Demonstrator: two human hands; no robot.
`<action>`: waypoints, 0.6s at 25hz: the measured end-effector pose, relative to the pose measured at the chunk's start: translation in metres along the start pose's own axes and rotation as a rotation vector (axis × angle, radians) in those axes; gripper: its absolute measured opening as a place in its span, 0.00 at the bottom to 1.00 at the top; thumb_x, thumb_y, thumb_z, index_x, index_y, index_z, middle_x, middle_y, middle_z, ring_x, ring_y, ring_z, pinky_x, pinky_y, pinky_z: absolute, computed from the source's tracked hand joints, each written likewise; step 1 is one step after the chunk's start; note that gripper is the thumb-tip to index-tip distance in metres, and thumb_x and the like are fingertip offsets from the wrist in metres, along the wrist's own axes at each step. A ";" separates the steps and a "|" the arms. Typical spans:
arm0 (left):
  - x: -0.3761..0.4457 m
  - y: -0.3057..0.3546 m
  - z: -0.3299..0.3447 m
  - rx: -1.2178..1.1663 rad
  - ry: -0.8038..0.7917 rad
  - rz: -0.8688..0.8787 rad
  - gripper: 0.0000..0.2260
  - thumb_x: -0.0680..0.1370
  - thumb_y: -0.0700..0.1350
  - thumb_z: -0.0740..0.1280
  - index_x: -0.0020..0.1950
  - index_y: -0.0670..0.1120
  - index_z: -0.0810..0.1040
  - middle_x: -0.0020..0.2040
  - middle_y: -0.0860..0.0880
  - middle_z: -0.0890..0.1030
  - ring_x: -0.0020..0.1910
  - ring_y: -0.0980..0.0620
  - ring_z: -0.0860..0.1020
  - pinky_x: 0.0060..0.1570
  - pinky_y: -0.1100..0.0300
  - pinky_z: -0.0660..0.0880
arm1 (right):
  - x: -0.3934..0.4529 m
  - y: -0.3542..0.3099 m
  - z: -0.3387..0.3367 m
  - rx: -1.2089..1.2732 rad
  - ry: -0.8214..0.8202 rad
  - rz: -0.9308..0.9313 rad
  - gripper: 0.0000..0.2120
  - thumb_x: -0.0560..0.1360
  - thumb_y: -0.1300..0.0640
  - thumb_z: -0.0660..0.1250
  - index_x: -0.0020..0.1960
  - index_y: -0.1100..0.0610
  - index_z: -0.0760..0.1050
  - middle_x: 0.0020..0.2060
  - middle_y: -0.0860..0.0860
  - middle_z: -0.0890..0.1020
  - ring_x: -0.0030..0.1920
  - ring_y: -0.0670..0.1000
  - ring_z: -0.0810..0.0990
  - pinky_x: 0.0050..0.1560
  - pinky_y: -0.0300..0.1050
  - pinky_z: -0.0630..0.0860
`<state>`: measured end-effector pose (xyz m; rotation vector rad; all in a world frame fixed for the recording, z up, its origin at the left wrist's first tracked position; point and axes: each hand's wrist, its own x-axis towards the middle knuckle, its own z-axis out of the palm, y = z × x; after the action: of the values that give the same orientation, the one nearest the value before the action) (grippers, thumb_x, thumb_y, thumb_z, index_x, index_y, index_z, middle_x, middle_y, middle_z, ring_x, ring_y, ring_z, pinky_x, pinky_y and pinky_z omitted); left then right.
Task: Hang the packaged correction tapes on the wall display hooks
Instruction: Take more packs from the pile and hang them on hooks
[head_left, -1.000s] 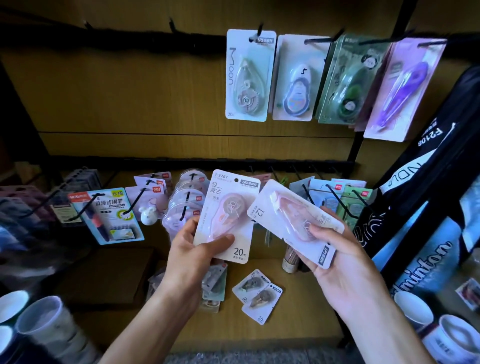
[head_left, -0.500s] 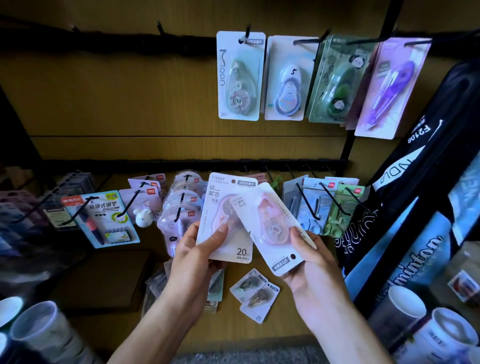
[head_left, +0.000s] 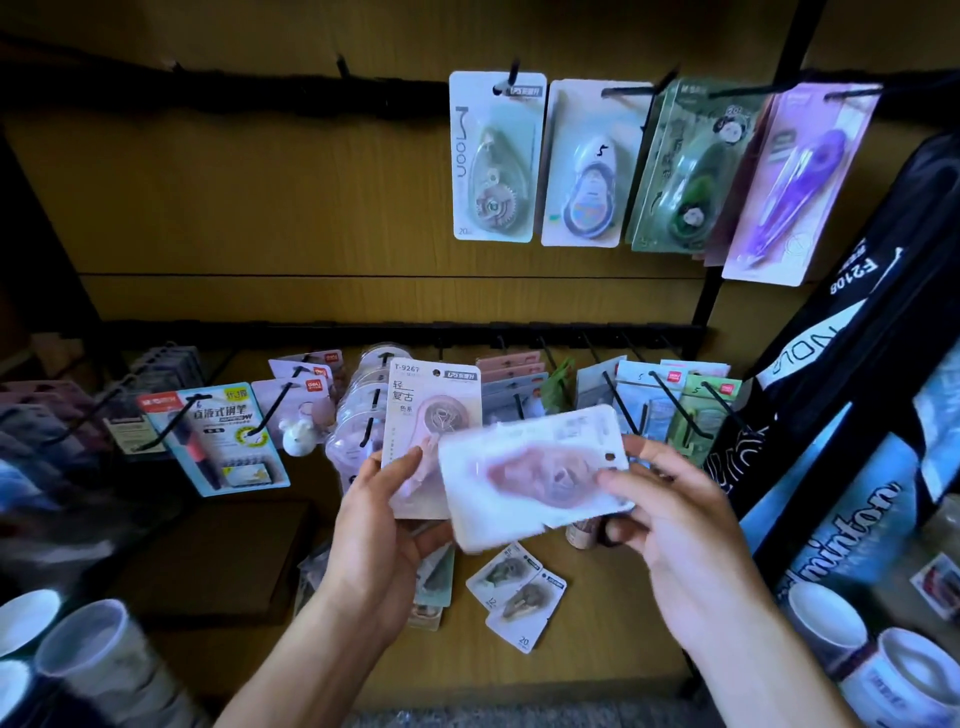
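My left hand (head_left: 387, 525) holds an upright pink correction tape pack (head_left: 423, 415) by its lower edge. My right hand (head_left: 670, 525) pinches a second pink correction tape pack (head_left: 530, 475), blurred, lying sideways and overlapping the first pack's lower right. Several packaged tapes hang on the upper hook rail: a white Moon pack (head_left: 496, 156), a pale pack (head_left: 589, 166), a green pack (head_left: 685, 171) and a purple pack (head_left: 795, 182). Bare hooks (head_left: 340, 67) stick out of the upper rail to the left of them.
The lower rail (head_left: 415, 332) carries pen packs (head_left: 218, 436), round tapes and green and blue packs (head_left: 675, 410). Loose tape packs (head_left: 514, 587) lie on the wooden shelf below my hands. Cups (head_left: 93, 660) stand at bottom left, mugs (head_left: 904, 670) and a black racket bag (head_left: 857, 322) at right.
My right hand has turned its pack from diagonal to sideways and brought it left, over the pack in my left hand. My view has shifted slightly.
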<state>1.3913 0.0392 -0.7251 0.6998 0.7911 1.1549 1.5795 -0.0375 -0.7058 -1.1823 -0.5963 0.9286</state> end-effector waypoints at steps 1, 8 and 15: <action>0.000 0.000 0.000 0.011 -0.019 0.002 0.12 0.79 0.45 0.66 0.62 0.52 0.77 0.55 0.45 0.86 0.48 0.44 0.84 0.38 0.50 0.83 | 0.000 -0.001 0.000 -0.006 0.035 -0.023 0.11 0.71 0.69 0.70 0.48 0.56 0.80 0.37 0.53 0.83 0.35 0.53 0.75 0.31 0.42 0.66; -0.013 -0.005 0.016 0.249 -0.210 -0.032 0.18 0.70 0.39 0.75 0.58 0.47 0.79 0.48 0.41 0.86 0.43 0.40 0.83 0.39 0.50 0.76 | -0.011 -0.014 0.016 0.011 0.007 -0.158 0.08 0.73 0.65 0.70 0.49 0.55 0.79 0.35 0.47 0.86 0.28 0.41 0.78 0.22 0.32 0.65; -0.016 0.009 0.021 0.144 -0.298 -0.023 0.14 0.68 0.40 0.74 0.53 0.43 0.82 0.47 0.38 0.86 0.33 0.41 0.78 0.23 0.59 0.76 | 0.005 -0.042 0.035 0.023 -0.003 -0.276 0.06 0.76 0.63 0.68 0.49 0.54 0.79 0.32 0.44 0.83 0.28 0.40 0.74 0.23 0.32 0.64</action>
<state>1.4009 0.0246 -0.7039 0.9561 0.6310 0.9508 1.5662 -0.0191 -0.6562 -1.0472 -0.7295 0.7002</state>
